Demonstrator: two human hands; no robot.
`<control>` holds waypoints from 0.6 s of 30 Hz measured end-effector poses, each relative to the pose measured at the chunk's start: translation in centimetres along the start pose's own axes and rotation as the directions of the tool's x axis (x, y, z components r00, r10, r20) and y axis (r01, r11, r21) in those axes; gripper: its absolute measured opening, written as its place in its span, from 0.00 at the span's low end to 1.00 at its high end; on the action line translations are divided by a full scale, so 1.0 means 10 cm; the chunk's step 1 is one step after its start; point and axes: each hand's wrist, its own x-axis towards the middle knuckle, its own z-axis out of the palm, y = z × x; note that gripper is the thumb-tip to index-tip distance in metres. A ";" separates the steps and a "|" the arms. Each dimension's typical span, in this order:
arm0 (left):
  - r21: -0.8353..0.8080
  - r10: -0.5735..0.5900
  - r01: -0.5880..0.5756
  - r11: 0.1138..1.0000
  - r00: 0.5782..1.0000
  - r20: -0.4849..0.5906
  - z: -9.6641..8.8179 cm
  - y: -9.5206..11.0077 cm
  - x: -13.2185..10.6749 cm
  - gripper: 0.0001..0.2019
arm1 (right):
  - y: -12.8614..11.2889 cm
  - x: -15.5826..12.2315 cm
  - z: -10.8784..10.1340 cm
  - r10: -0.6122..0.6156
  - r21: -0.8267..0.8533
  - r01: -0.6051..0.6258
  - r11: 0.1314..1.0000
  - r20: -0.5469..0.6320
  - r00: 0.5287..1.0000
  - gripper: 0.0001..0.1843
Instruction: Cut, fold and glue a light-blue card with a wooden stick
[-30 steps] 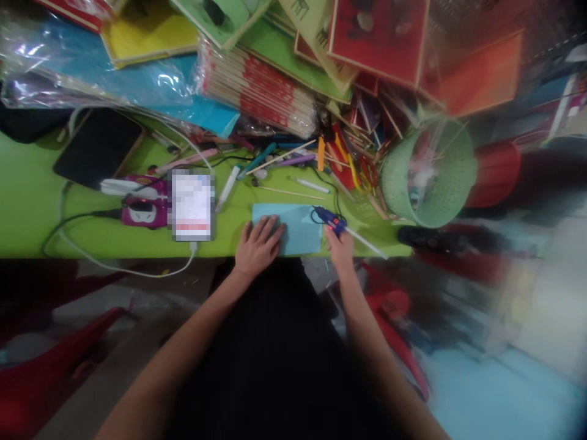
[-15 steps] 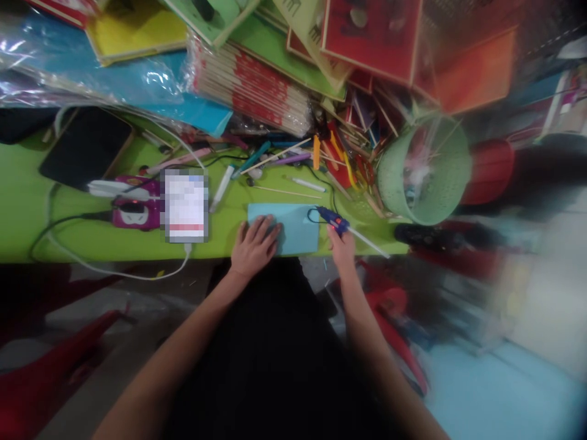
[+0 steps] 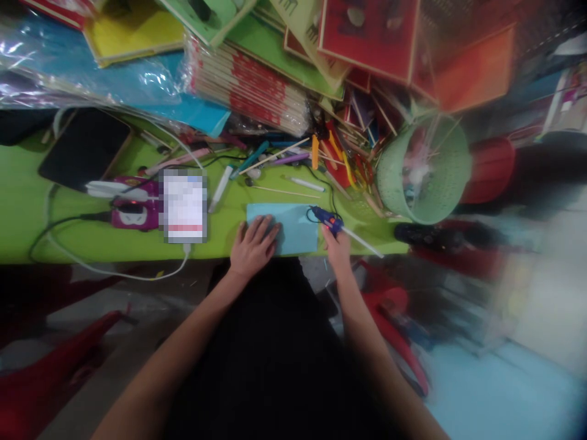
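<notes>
A light blue sheet of card (image 3: 296, 229) lies flat near the front edge of the green table. My left hand (image 3: 253, 245) rests open across its left end, fingers spread. At the card's right edge, my right hand (image 3: 338, 245) is closed around a dark blue glue gun (image 3: 328, 219). The gun's nozzle points left over the card's upper right corner, and a white glue stick (image 3: 362, 241) sticks out of its back end. Its black cord (image 3: 334, 195) trails up the table. Whether the nozzle touches the card I cannot tell.
A green basket (image 3: 389, 177) stands to the right. Pens, thin sticks and scissors (image 3: 351, 168) lie behind the card. To the left are a blurred-out phone (image 3: 186, 208) on a cable, a purple power strip (image 3: 135, 214) and a black tablet-like slab (image 3: 87, 150). Coloured boards (image 3: 367, 36) pile up at the back.
My right hand and the glue gun have shifted slightly left, with the glue stick's end moving along. My left hand stays on the card.
</notes>
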 end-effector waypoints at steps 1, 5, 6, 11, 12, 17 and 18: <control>-0.001 -0.002 0.002 1.000 1.000 0.002 0.00 0.00 0.00 0.31 | 0.00 -0.01 0.02 -0.002 0.004 0.002 1.000 0.009 1.000 0.27; 0.000 -0.007 0.007 1.000 1.000 0.007 0.00 0.00 0.00 0.31 | 0.01 -0.01 0.07 -0.001 0.005 0.001 1.000 0.033 0.999 0.28; 0.001 -0.007 0.007 1.000 1.000 0.005 0.00 0.00 0.00 0.31 | 0.00 -0.01 0.07 -0.004 0.004 0.004 1.000 0.024 1.000 0.28; 0.006 0.005 -0.005 1.000 1.000 0.004 -0.01 0.00 0.00 0.30 | -0.04 0.01 0.02 -0.036 0.009 0.036 0.999 -0.030 0.999 0.26; 0.010 0.006 -0.007 1.000 1.000 0.006 -0.01 0.00 0.00 0.30 | -0.05 0.01 0.01 -0.029 0.015 0.029 0.999 -0.029 0.999 0.26; 0.022 0.011 -0.011 1.000 1.000 0.009 -0.01 0.00 0.00 0.30 | -0.05 -0.01 0.04 0.008 0.024 -0.008 1.000 -0.010 1.000 0.27; 0.024 0.013 -0.013 1.000 1.000 0.008 -0.01 0.00 0.00 0.30 | -0.04 -0.01 0.04 0.003 0.021 -0.002 1.000 -0.012 1.000 0.27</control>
